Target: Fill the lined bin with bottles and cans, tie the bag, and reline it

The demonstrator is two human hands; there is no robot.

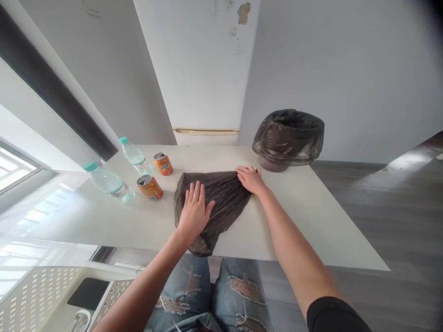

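Observation:
A dark translucent plastic trash bag (223, 203) lies spread on the white table, its near corner hanging over the front edge. My left hand (194, 210) rests flat on the bag's left part, with fingers stretched and the thumb apart. At the bag's right end, where its folds draw together, my right hand (252, 180) has its fingers closed over the gathered plastic. Farther back on the right stands a brown bin (273, 165), lined with another dark bag (289, 138) folded over its rim.
Two clear bottles with teal caps, a nearer bottle (110, 183) and a farther bottle (135, 157), stand on the table (294, 221) at left. Beside them are a nearer orange can (150, 187) and a farther orange can (163, 164). A white perforated organizer (44, 295) sits below left.

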